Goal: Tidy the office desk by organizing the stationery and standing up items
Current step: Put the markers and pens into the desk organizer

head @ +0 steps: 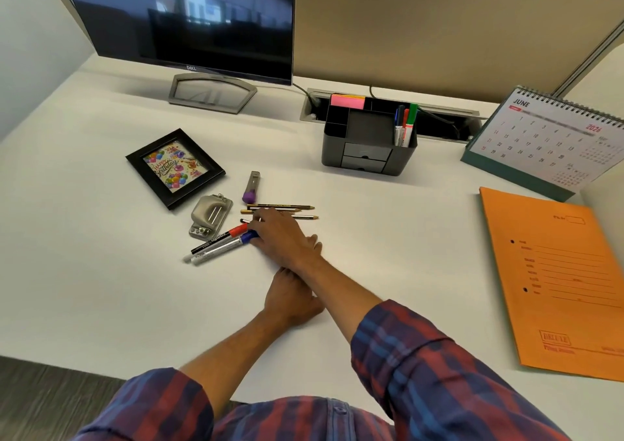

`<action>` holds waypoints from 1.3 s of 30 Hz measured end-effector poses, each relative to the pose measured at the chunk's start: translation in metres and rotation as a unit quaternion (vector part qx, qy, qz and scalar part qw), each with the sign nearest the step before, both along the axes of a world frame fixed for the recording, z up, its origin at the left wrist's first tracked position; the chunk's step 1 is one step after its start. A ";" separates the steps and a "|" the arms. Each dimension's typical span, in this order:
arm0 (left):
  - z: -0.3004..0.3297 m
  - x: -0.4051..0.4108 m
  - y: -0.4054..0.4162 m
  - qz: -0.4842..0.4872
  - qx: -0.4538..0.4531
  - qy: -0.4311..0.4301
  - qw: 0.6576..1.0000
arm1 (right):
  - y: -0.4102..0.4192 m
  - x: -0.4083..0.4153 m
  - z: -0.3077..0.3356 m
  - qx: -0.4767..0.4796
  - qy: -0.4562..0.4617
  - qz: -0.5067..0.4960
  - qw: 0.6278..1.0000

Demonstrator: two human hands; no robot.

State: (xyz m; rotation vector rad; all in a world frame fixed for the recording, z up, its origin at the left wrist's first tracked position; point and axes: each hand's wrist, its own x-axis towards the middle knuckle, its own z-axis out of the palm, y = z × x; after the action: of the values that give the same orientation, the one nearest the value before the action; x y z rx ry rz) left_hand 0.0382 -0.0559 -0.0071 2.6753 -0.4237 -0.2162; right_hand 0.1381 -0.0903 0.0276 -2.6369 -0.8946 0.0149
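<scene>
My right hand (pixel 282 236) reaches across to the left, its fingers spread over a loose pile of stationery, touching a blue-capped marker (pixel 219 248), a red-capped marker (pixel 225 235) and several pencils (pixel 297 207). My left hand (pixel 290 300) lies flat on the desk, partly under my right forearm. A purple-ended cutter (pixel 252 187) and a metal hole punch (pixel 210 217) lie just left of the pile. A black photo frame (pixel 175 168) lies flat on its back. The dark desk organizer (pixel 366 151) stands behind, holding several markers (pixel 405 126) and pink sticky notes (pixel 347 101).
A monitor (pixel 189 18) stands at the back left on the white desk (pixel 101 288). A desk calendar (pixel 547 140) stands at the right, with an orange file folder (pixel 557 278) lying in front of it. An open cable tray (pixel 439 121) runs behind the organizer.
</scene>
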 end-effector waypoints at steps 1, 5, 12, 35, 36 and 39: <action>0.000 0.000 0.000 0.001 0.000 0.002 1.000 | 0.000 0.000 -0.001 0.001 -0.004 0.004 1.000; 0.008 -0.001 -0.001 0.010 -0.012 -0.006 1.000 | -0.008 0.000 -0.001 0.017 0.001 0.024 1.000; 0.008 -0.001 -0.002 0.002 -0.011 -0.034 0.999 | -0.020 -0.009 0.005 0.170 0.131 -0.061 0.975; -0.001 0.003 -0.004 -0.006 -0.012 -0.075 0.997 | -0.196 0.069 0.131 0.417 -0.186 -0.335 0.824; -0.001 0.003 -0.003 -0.007 -0.013 -0.075 0.997 | -0.204 0.073 0.134 0.392 -0.212 -0.344 0.827; -0.001 0.003 -0.003 -0.006 -0.016 -0.078 0.997 | -0.222 0.084 0.138 0.309 -0.263 -0.366 0.837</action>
State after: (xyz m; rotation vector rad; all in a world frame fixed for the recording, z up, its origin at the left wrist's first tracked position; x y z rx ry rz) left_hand 0.0415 -0.0593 -0.0077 2.6682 -0.4863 -0.0034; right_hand 0.2225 -0.3125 0.1654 -2.1765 0.0735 -1.0419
